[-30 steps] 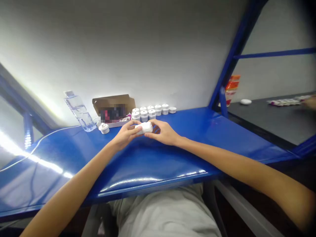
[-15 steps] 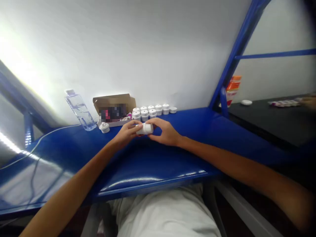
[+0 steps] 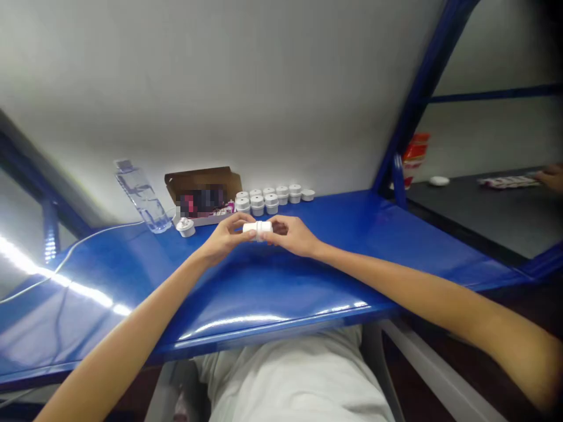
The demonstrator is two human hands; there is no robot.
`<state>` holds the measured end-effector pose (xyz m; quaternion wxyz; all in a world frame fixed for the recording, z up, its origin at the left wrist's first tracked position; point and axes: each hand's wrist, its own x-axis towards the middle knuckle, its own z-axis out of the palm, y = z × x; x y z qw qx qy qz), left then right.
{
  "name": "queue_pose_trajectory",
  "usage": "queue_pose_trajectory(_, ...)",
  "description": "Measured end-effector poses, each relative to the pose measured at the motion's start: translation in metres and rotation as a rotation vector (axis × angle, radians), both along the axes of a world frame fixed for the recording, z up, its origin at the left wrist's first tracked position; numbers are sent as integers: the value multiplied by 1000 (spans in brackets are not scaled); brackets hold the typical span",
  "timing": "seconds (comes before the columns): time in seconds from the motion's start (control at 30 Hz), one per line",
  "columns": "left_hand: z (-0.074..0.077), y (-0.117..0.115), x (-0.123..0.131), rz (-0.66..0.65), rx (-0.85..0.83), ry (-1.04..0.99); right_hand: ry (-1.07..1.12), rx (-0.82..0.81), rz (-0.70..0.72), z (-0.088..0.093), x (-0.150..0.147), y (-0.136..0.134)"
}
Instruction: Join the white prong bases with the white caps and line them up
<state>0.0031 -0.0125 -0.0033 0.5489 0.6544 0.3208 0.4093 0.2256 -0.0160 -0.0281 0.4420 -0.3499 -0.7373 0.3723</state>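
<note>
A small white plastic part [image 3: 257, 228], round with a raised ring around its middle, lies sideways between my two hands above the blue table. My left hand [image 3: 225, 237] is closed on its left end, thumb in front and fingers behind. My right hand [image 3: 295, 235] grips the other end with thumb and fingers. Just behind them stand several white capped round parts [image 3: 271, 203] in rows. A single white part [image 3: 185, 227] with a differently shaped top sits left of them, beside an open cardboard box [image 3: 203, 170] of small pink and white pieces.
A clear bottle [image 3: 143, 196] with liquid leans in view at the left, near a white cable [image 3: 94, 233]. Blue frame posts [image 3: 409, 117] rise at the sides. On a dark table at right are a white object [image 3: 438, 181], an orange-red pack [image 3: 416, 155] and another person's hand [image 3: 552, 177].
My right hand has closed in from a wider grip, its thumb now on the white part. The part lies more level. The other person's hand shows more clearly.
</note>
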Motion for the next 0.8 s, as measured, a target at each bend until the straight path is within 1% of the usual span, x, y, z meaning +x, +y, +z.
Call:
queue_pose_trajectory(0.07, 0, 0, 2, 14, 33, 12, 27, -170, 37, -2, -2, 2)
queue_pose_trajectory(0.1, -1, 0, 2, 23, 40, 17, 32, -229, 56, -2, -3, 3)
queue_pose_trajectory(0.13, -1, 0, 3, 34, 42, 18, 45, -249, 60, -1, -2, 4)
queue_pose_trajectory(0.17, -1, 1, 3, 48, 39, 12, 67, -222, 51, 0, -2, 5)
queue_pose_trajectory(0.27, -2, 2, 3, 82, -12, -10, 106, 15, 33, 3, 3, 6)
queue_pose_trajectory(0.3, -2, 3, 2, 85, -31, -9, 104, 70, 39, 3, 4, 6)
queue_pose_trajectory(0.33, -2, 3, 2, 87, -37, 0, 101, 80, 48, 3, 5, 6)
queue_pose_trajectory(0.37, -2, 3, 2, 89, -23, 16, 100, 45, 57, 3, 5, 7)
queue_pose_trajectory(0.4, -2, 3, 2, 93, 9, 36, 106, -31, 56, 1, 5, 8)
queue_pose_trajectory(0.5, -2, 1, 5, 102, 141, 85, 122, -336, 48, -3, 3, 12)
queue_pose_trajectory(0.53, -1, 0, 6, 101, 167, 95, 127, -393, 58, -3, 2, 12)
queue_pose_trajectory(0.57, -1, -1, 7, 101, 175, 100, 142, -394, 61, -4, 2, 12)
queue_pose_trajectory(0.6, -1, -1, 8, 100, 163, 100, 164, -342, 57, -3, 2, 12)
queue_pose_trajectory(0.7, -2, -1, 9, 109, 62, 93, 188, -93, 36, -2, 2, 10)
queue_pose_trajectory(0.73, -3, -1, 9, 111, 48, 97, 174, -70, 37, -2, 2, 10)
queue_pose_trajectory(0.77, -3, -1, 9, 114, 61, 107, 160, -103, 43, -2, 1, 9)
queue_pose_trajectory(0.8, -4, -1, 9, 120, 105, 121, 159, -179, 50, -2, 1, 10)
